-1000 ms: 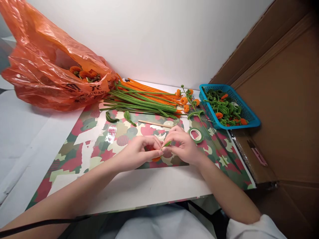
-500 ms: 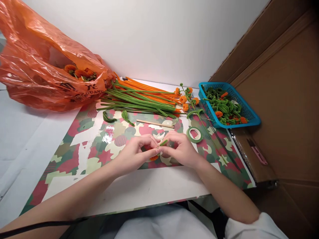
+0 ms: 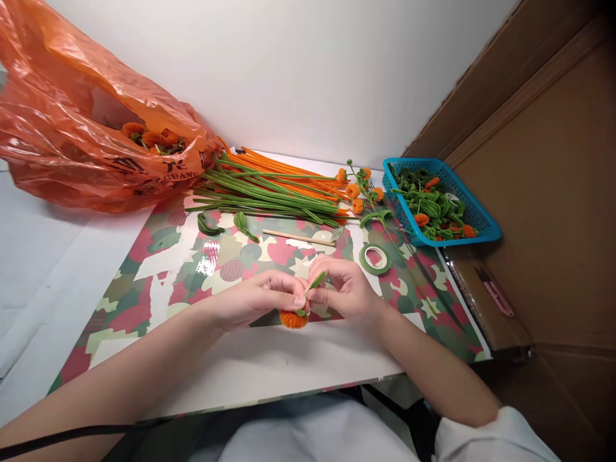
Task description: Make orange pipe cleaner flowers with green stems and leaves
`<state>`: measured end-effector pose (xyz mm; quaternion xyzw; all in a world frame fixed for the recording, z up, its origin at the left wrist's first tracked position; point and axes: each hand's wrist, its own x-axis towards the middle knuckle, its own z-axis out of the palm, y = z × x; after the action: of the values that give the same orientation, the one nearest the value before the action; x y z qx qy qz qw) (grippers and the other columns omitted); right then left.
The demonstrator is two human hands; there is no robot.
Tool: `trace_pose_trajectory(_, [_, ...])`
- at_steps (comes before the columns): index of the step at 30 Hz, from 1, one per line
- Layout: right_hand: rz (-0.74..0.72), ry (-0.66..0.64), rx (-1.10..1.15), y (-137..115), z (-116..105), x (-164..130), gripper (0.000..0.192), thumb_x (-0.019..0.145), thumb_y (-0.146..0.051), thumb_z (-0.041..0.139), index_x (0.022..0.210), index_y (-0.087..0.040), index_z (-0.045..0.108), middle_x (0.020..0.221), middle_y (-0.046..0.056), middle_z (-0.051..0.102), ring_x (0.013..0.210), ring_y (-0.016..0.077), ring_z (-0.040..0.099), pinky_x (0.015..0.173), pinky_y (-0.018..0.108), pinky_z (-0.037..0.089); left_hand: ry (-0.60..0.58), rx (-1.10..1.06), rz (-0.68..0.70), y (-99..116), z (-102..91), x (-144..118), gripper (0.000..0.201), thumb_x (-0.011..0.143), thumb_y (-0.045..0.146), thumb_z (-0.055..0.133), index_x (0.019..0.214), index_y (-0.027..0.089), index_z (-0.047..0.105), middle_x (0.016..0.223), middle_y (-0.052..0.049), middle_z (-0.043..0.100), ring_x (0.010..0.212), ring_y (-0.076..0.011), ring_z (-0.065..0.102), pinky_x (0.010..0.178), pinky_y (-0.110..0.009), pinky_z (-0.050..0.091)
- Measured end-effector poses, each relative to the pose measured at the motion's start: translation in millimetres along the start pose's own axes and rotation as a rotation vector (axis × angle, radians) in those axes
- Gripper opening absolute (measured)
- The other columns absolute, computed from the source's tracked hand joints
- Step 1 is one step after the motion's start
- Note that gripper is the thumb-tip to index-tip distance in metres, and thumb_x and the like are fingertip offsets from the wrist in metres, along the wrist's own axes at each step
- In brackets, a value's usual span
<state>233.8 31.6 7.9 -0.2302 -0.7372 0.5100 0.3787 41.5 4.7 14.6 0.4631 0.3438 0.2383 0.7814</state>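
Note:
A small ribbed orange pumpkin point(image 3: 293, 319) of fuzzy chenille stem hangs below my fingers, with a short green stem point(image 3: 316, 281) rising from it. My left hand point(image 3: 262, 296) pinches the pumpkin at the base of its stem. From the other side, my right hand point(image 3: 344, 289) closes thumb and fingers on the green stem, and the fingertips of both hands meet. A roll of green tape point(image 3: 364, 260) lies just beyond my right hand. Farther off are a thin wooden stick point(image 3: 298, 238) and two green chenille pieces point(image 3: 245, 227) point(image 3: 208, 224).
Green chenille stems point(image 3: 274, 199) and orange ones point(image 3: 289, 170) lie in a pile behind. Right of them rests a sprig with small pumpkins point(image 3: 353, 190). A blue basket point(image 3: 487, 224) holds green and orange pieces; an orange plastic bag point(image 3: 62, 154) stands left. A pink cutter point(image 3: 498, 298) lies right.
My hands have tilted and shifted slightly, so the orange pumpkin now shows fully below my fingers, lower and nearer to me. The green stem stands more upright.

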Motion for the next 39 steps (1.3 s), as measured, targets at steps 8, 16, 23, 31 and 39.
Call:
trace_pose_trajectory(8, [0.053, 0.132, -0.190, 2.3, 3.0, -1.6, 0.019, 0.084, -0.029, 0.064, 0.067, -0.020, 0.060, 0.065, 0.001, 0.061, 0.071, 0.0166, 0.056, 0.071, 0.032, 0.046, 0.528, 0.776, 0.508, 7.6, 12.0, -4.1, 0.017, 0.082, 0.030, 0.062, 0.072, 0.018, 0.067, 0.083, -0.004, 0.065, 0.083, -0.0181, 0.059, 0.079, -0.031, 0.046])
trace_pose_trajectory(16, [0.071, 0.124, -0.303, 2.8, 4.0, -3.0, 0.019, 0.084, -0.026, 0.064, 0.067, -0.019, 0.059, 0.067, 0.002, 0.062, 0.071, 0.0174, 0.054, 0.074, 0.035, 0.045, 0.463, 0.885, 0.439, 5.7, 13.9, -4.0, 0.019, 0.082, 0.020, 0.059, 0.064, 0.018, 0.063, 0.082, -0.002, 0.066, 0.081, -0.0159, 0.060, 0.076, -0.027, 0.045])
trace_pose_trajectory(23, [0.082, 0.031, -0.091, -0.4, -0.3, -2.0, 0.029, 0.084, -0.044, 0.065, 0.068, -0.020, 0.061, 0.068, 0.003, 0.063, 0.072, 0.0167, 0.056, 0.072, 0.033, 0.048, 0.170, 0.345, 0.222, 8.7, 7.0, -5.2, 0.023, 0.082, 0.030, 0.062, 0.063, 0.017, 0.060, 0.082, -0.002, 0.059, 0.076, -0.0138, 0.055, 0.070, -0.024, 0.046])
trace_pose_trajectory(31, [-0.003, -0.006, -0.011, -5.9, 1.2, -2.2, 0.030, 0.084, -0.046, 0.066, 0.067, -0.021, 0.064, 0.065, 0.003, 0.065, 0.073, 0.0171, 0.054, 0.073, 0.033, 0.046, -0.114, 0.032, -0.017, 3.0, 2.4, -1.0, 0.024, 0.072, 0.039, 0.071, 0.067, 0.017, 0.065, 0.070, 0.001, 0.054, 0.063, -0.0116, 0.049, 0.060, -0.025, 0.041])
trace_pose_trajectory(39, [0.174, 0.196, -0.232, -0.5, 6.3, -3.0, 0.017, 0.079, -0.020, 0.069, 0.064, -0.020, 0.060, 0.067, 0.001, 0.063, 0.076, 0.0174, 0.054, 0.072, 0.031, 0.044, 0.532, 0.940, 0.381, 6.1, 10.0, -3.1, 0.018, 0.078, 0.037, 0.067, 0.074, 0.020, 0.066, 0.090, -0.004, 0.062, 0.089, -0.0212, 0.056, 0.085, -0.036, 0.040])
